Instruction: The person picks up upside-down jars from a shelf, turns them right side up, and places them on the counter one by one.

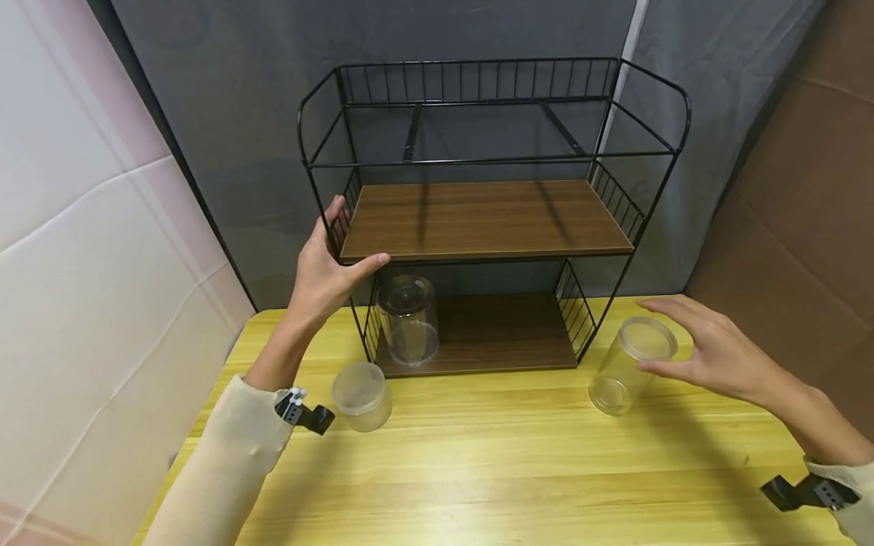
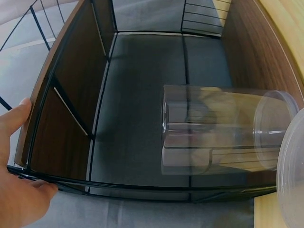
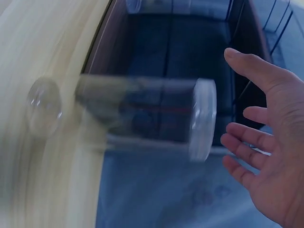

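My left hand (image 1: 321, 273) grips the left side of a black wire rack (image 1: 492, 159); its thumb lies along the front edge of the brown middle shelf (image 1: 485, 220), and the other fingers are at the side wires. Inside, at the left of the lower shelf (image 1: 505, 334), a clear plastic jar (image 1: 408, 322) stands upright. Just in front of the rack's left corner is a shorter clear jar (image 1: 362, 398) with a frosted lid. On the right, a tall lidded clear jar (image 3: 142, 114) stands on the table. My right hand (image 3: 270, 137) is beside its lid, fingers spread and apart from it.
Yellow wood-grain tabletop (image 1: 464, 462) extends in front of the rack. A grey curtain (image 1: 225, 152) hangs behind, with a white sheet (image 1: 102, 250) on the left and a brown panel (image 1: 799, 212) on the right. The rack's top tier has only wires and two crossbars.
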Demonstrator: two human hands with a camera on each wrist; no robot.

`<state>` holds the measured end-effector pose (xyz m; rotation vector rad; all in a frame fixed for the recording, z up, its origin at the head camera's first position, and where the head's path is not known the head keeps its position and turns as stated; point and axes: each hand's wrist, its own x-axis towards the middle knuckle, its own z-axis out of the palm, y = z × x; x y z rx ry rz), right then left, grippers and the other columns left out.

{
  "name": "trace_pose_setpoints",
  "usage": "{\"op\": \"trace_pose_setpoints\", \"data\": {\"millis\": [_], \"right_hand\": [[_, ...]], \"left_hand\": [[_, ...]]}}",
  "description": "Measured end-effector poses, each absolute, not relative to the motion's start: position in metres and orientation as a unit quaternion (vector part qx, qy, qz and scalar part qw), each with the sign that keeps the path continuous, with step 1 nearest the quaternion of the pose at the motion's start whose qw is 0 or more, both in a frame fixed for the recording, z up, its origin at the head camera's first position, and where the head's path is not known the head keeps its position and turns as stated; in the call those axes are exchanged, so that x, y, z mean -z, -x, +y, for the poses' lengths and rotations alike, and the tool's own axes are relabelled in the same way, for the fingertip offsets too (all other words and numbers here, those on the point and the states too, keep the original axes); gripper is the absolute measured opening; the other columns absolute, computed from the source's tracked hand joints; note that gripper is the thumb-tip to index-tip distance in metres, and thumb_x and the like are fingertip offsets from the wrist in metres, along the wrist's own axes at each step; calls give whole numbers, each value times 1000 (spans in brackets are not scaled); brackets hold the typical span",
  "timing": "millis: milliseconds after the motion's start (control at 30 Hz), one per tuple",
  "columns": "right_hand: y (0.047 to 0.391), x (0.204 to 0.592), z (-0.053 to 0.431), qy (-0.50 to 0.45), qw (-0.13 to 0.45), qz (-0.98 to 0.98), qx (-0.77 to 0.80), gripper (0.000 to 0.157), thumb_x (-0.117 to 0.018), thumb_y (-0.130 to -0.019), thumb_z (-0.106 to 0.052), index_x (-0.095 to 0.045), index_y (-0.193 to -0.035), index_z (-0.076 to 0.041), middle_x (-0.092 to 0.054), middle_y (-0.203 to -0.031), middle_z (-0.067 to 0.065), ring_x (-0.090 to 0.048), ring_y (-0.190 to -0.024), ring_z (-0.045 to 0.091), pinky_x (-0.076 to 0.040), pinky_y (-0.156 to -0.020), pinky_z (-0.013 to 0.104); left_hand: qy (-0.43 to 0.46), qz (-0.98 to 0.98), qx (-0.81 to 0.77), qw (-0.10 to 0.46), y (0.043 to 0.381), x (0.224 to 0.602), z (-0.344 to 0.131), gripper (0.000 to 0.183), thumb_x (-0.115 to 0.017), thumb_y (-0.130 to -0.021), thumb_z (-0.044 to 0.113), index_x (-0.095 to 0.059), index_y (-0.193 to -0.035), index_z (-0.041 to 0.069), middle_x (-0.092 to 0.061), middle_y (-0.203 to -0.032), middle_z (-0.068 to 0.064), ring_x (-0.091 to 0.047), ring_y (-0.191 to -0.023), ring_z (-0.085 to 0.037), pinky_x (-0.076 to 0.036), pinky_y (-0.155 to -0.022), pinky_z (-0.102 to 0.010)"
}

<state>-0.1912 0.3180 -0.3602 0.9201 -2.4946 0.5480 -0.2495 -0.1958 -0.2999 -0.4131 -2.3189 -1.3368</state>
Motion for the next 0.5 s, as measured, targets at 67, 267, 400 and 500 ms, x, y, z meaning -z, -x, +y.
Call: {"op": "trace_pose_setpoints", "data": {"millis": [67,267,400,500], "right_hand": [[189,356,310,-354,220,-887,-200,90,-94,-58,-28,-56,-137,-12,-59,-130,3,-53,-117,17,-28,-98,4],[186,350,281,-397,218,-867,-211,91,-93,-59,-29,-54,-139,-11,-58,-134,4,-53,-120,20,-28,-105,8],[187,352,263,-407,205,-863,-219,91,-92,-63,-31,-51,-141,-12,-57,-136,5,-55,-121,22,-30,-105,9],[189,356,252,-401,194,-868,-220,89,-91,-65,-35,-51,-142,-13,-55,-138,4,-54,-124,24,-37,-105,18]], "left_hand": [[149,-837,478,219,249,300,-196,99,-82,-79,31,-19,-156,20,-22,-161,8,-26,-145,-6,-27,-117,-27],[156,-839,470,226,249,300,-198,99,-81,-80,30,-19,-156,19,-22,-161,8,-26,-145,-5,-27,-117,-27],[158,-841,465,228,250,301,-198,99,-82,-80,27,-19,-156,17,-22,-161,4,-26,-145,-8,-28,-117,-28],[161,-838,468,230,250,301,-197,100,-83,-79,23,-19,-156,15,-22,-161,1,-27,-145,-11,-29,-117,-30]]}}
